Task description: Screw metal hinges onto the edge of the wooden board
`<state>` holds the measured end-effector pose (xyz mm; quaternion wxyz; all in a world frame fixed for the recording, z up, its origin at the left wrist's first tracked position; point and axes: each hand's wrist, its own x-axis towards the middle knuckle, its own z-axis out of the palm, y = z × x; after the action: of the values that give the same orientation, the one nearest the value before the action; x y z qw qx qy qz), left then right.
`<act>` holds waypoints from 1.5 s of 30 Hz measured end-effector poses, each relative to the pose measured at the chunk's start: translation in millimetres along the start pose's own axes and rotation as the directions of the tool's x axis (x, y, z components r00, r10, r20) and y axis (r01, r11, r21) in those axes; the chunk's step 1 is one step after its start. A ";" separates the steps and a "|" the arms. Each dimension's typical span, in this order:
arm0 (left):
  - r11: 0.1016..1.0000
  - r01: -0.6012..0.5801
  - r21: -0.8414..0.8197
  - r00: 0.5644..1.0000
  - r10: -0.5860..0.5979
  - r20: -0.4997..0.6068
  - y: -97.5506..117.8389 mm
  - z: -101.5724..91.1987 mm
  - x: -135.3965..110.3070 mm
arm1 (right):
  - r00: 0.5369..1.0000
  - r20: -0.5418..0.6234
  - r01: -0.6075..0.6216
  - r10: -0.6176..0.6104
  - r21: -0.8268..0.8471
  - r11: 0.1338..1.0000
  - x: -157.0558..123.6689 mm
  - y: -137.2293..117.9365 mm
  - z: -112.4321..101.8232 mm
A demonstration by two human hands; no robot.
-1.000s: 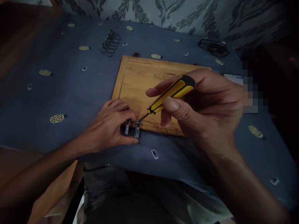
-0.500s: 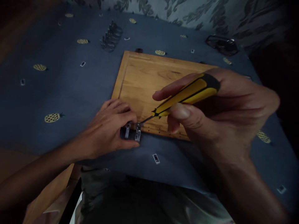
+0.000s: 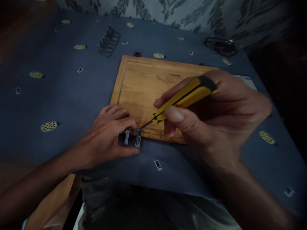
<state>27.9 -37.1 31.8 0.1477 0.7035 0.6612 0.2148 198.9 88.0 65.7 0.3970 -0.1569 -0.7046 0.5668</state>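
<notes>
A yellow-and-black screwdriver is gripped in my right hand, its handle slanting down to the left. The thin shaft reaches a screw on a small clear hook at the near edge of a wooden board. My left hand spans that edge, thumb at the hook's lower end and index finger above on the board. Just to its left a second clear hook with a screw sits on the same edge. A row of small holes runs along the edge to the right, partly behind my right hand.
Several dark translucent hooks lie in a cluster at the back left of the blue patterned tablecloth. A pair of glasses rests at the back right. Past my right hand shows a pale flat item. A patterned wall stands behind.
The view has shifted slightly, moving the board and both hands a little left in the picture. The screwdriver handle has turned about its length; its tip stays at the same hook.
</notes>
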 end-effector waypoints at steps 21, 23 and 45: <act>1.000 -0.021 0.023 1.000 0.021 -0.003 -6.7 0.3 -1.6 | 0.994 -0.009 0.112 -0.112 -0.045 0.993 4.4 4.1 -2.3; 0.999 -0.020 0.025 1.000 0.020 0.004 -6.6 -0.3 -1.5 | 0.988 -0.047 0.143 -0.147 -0.081 0.986 3.2 5.3 -0.9; 0.999 -0.006 0.042 1.000 0.005 0.020 2.0 -4.5 -1.8 | 0.995 -0.027 0.093 -0.100 -0.197 0.976 -3.6 2.3 -1.9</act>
<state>27.3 -39.4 36.5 0.1387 0.7103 0.6622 0.1942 202.0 87.6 62.4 0.4197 -0.1710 -0.7562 0.4720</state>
